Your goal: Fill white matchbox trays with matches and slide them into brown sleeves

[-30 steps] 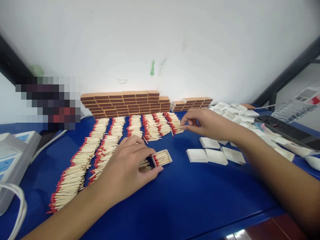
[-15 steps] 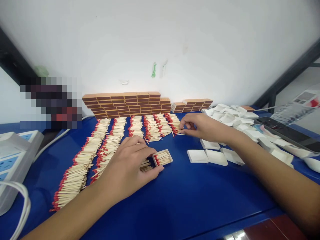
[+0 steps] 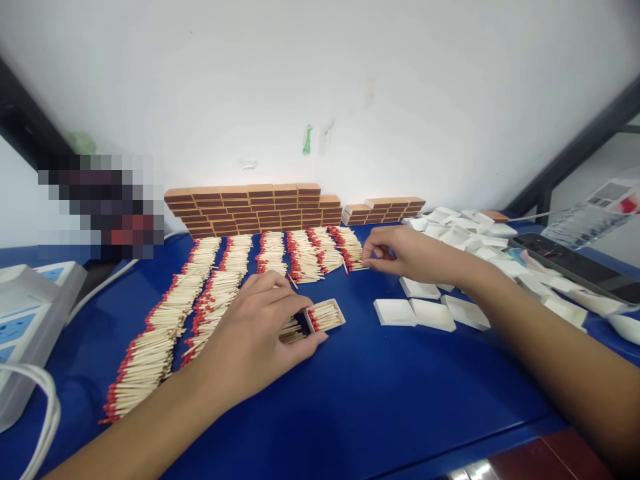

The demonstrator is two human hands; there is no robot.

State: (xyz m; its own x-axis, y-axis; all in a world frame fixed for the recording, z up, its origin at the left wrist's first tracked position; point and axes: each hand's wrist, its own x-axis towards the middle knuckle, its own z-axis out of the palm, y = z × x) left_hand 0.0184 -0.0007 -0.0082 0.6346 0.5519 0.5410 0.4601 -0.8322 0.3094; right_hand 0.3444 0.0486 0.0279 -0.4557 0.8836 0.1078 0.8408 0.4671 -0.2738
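Note:
My left hand (image 3: 265,320) grips a small white matchbox tray (image 3: 342,319) between thumb and fingers. Red-headed matches (image 3: 326,315) lie in the tray, their heads toward my palm. Under that palm, more loose matchsticks (image 3: 291,331) show partly. My right hand (image 3: 390,250) is closed in a pinch at the bare stick ends of the rightmost row of matches (image 3: 351,248). Whatever sits between those fingertips is too small and hidden to make out. Other match rows (image 3: 303,257) are laid out left of it on the blue table (image 3: 350,407).
Stacked brown matchboxes (image 3: 250,207) line the wall, with a lower stack (image 3: 387,211) to their right. Empty white trays (image 3: 433,315) lie near my right forearm, beside a heap of more trays (image 3: 480,250). A phone (image 3: 580,263) is at right, a power strip (image 3: 35,327) at left.
My right hand has shifted very slightly right, baring a little more of the rightmost match row. My left hand and its tray stay put.

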